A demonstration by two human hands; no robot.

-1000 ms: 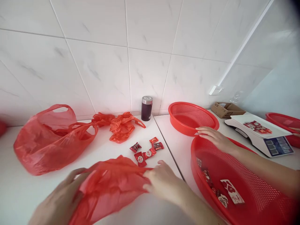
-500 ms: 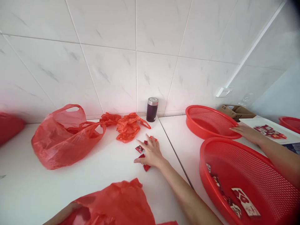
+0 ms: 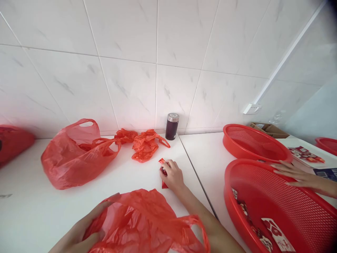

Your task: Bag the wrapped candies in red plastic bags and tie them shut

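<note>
My right hand (image 3: 172, 174) is curled over a small heap of red-wrapped candies (image 3: 163, 172) on the white counter, fingers closed round them. My left hand (image 3: 81, 232) grips the near edge of a crumpled red plastic bag (image 3: 147, 225) lying in front of me at the bottom of the view. Only a few candy corners show from under the right hand.
A large red plastic bag (image 3: 73, 154) and a crumpled one (image 3: 144, 144) lie by the tiled wall, beside a dark jar (image 3: 172, 126). Two red mesh baskets (image 3: 256, 144) (image 3: 289, 196) sit at right; another person's hand (image 3: 295, 174) rests on the nearer basket's rim. Packets lie inside it.
My right hand let go of the bag, reached to the candies and closed over them. The other person's hand moved from the far basket to the near basket's rim. The bag slumped toward me.
</note>
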